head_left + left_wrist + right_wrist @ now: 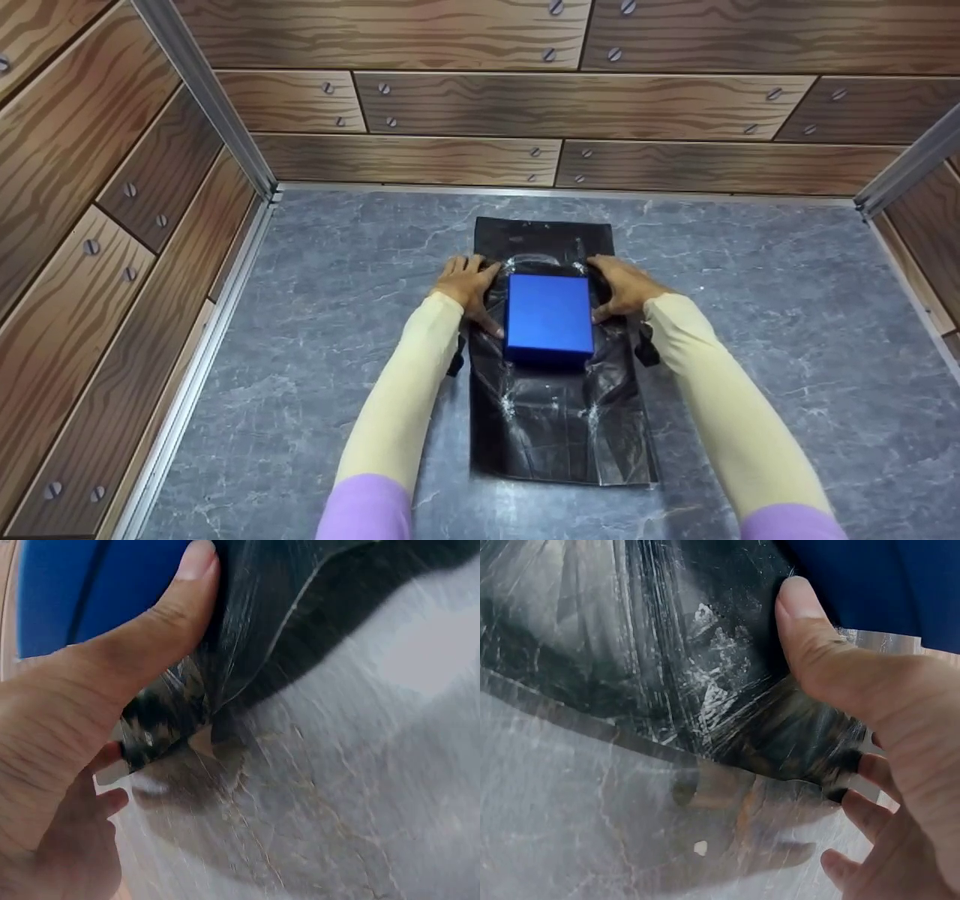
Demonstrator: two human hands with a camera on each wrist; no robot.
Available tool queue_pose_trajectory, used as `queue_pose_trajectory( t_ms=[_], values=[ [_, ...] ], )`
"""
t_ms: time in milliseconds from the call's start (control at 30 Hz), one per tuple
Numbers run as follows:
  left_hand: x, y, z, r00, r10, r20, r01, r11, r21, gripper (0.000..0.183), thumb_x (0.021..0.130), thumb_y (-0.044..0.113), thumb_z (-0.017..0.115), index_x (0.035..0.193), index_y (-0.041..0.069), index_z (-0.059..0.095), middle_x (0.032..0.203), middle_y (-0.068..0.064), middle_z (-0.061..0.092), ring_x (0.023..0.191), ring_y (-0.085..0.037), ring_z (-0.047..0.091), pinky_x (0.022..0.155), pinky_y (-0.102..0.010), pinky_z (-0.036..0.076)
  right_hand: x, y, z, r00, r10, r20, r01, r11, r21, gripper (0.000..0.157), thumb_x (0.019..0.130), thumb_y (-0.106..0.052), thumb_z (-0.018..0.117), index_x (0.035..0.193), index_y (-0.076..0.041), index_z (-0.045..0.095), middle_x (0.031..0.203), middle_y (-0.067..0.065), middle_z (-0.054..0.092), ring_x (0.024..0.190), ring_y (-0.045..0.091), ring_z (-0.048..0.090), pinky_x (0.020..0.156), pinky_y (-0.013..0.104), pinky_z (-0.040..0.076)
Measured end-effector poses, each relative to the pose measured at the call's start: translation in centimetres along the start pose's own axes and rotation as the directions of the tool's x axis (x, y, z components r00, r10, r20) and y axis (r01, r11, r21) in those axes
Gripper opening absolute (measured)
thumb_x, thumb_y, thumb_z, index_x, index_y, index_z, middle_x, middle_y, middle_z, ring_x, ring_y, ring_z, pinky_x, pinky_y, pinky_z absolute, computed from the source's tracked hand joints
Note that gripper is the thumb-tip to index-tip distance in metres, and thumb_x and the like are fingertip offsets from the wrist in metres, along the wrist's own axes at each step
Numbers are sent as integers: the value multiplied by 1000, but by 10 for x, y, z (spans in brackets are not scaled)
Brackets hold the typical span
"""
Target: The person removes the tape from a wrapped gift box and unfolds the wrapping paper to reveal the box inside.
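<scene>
A blue box (549,313) sits on a black plastic bag (559,442) spread flat and creased on the tabletop. At the box's left side, my left hand (466,289) grips the bag's edge, thumb toward the box and fingers spread farther up. The left wrist view has that thumb (176,611) overlapping the blue side, with the bag rim lifted beside it. Opposite, my right hand (626,285) holds the bag's right edge. Its thumb (806,622) lies on the plastic close to the box, while the other fingers reach around the rim, partly hidden.
Grey marbled tabletop (352,285) surrounds the bag. A wood-patterned back wall (465,105) rises behind it, and similar panels (112,240) stand at the left and right. Metal rails (199,382) run along the edges.
</scene>
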State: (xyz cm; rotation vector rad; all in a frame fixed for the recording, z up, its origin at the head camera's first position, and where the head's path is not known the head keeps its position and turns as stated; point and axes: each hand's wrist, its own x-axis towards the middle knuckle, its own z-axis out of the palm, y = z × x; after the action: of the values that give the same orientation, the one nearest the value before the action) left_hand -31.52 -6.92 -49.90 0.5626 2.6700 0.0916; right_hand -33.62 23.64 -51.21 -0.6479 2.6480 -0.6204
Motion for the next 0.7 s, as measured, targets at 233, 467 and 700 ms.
queue_pose_trajectory(
  t_ms=[233,467,700],
  values=[
    [7,-1,0,1000,-6,5,6,997,-79,117,74,60,83,161,11,23,169,-10,12,154,-35,10,125,-45,10,0,0,1,1000,-8,1,8,999,-54,92,76,-15,89,149,9,38,154,37,27,141,57,28,114,69,24],
    [5,1,-1,1000,4,-26,-6,999,-52,124,68,61,87,161,11,23,165,-12,23,149,-37,23,123,-46,19,2,4,1,1000,6,11,-6,999,-44,94,74,-15,90,147,10,37,156,38,23,144,55,23,116,68,19],
    [7,0,1,1000,-7,-8,7,995,-101,123,68,57,89,161,10,22,169,-10,14,153,-39,11,125,-46,9,1,4,1,999,34,18,-34,999,-35,98,75,-15,90,150,10,33,158,36,22,145,54,21,117,69,15]
  ],
)
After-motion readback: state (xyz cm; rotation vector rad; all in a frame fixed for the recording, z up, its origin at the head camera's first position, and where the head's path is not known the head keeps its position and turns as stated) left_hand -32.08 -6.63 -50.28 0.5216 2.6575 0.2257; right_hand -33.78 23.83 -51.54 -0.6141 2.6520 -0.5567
